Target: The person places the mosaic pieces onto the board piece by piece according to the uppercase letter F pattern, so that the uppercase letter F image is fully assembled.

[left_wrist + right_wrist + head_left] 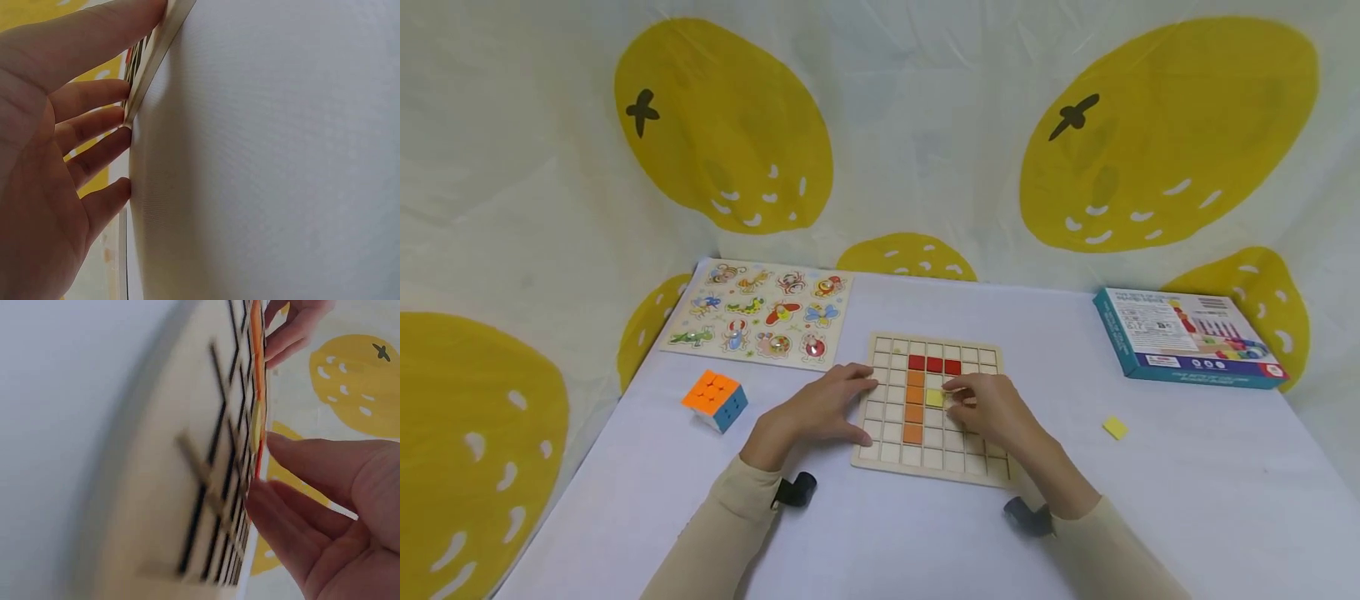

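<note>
A square wooden grid board (992, 477) lies on the table, with red tiles (935, 364) in a short row and orange tiles (914, 412) in a column below. One yellow tile (934, 397) sits in a cell right of the orange column. My right hand (996, 408) hovers over the board beside that tile; in the right wrist view a gap shows between thumb (306, 456) and fingers, with nothing visible in it. My left hand (823, 404) rests at the board's left edge, fingers spread and thumb near the lower corner.
Another yellow tile (1115, 428) lies on the table to the right. A puzzle cube (716, 400) stands at left, in front of an insect picture puzzle (760, 312). At the back right lies a teal toy box (1195, 337). A patterned cloth (925, 125) hangs behind.
</note>
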A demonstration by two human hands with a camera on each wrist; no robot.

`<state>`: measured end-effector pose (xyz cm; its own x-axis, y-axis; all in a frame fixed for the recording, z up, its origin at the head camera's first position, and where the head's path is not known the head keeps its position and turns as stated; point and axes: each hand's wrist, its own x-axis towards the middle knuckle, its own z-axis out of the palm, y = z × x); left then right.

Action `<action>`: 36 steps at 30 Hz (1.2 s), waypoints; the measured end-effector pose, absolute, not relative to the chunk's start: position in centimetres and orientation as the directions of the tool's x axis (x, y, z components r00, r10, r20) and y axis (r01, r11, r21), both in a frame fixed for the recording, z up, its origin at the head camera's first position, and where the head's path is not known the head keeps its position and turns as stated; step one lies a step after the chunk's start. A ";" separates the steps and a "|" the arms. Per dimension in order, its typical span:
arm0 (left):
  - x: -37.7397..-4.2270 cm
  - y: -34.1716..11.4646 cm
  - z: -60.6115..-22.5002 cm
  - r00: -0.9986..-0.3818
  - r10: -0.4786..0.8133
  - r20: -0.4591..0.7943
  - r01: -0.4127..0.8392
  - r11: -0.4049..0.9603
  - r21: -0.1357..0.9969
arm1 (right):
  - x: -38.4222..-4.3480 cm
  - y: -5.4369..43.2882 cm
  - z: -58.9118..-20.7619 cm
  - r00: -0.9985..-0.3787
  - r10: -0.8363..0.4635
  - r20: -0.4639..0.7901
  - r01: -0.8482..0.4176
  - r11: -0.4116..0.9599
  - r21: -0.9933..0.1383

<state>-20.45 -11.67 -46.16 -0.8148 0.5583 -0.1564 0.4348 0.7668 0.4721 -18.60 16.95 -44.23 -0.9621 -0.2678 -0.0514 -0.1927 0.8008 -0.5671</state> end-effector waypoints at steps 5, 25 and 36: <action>-20.5 -11.6 -46.3 -0.818 0.552 -0.158 0.433 0.774 0.461 | -17.2 19.6 -44.1 -0.984 -0.168 -0.064 -0.111 0.847 -0.520; -20.3 -11.7 -46.2 -0.817 0.552 -0.165 0.431 0.776 0.461 | -15.3 34.3 -44.1 -0.928 0.126 -0.351 0.240 0.922 -0.304; -20.3 -11.7 -46.2 -0.819 0.546 -0.178 0.415 0.777 0.473 | -15.0 35.7 -44.9 -0.910 0.180 -0.373 0.328 0.863 -0.385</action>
<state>-20.31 -11.66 -46.22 -0.8185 0.5462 -0.1782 0.4155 0.7770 0.4730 -15.04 35.70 -44.94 -0.9102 0.1798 -0.3732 0.3282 0.8627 -0.3847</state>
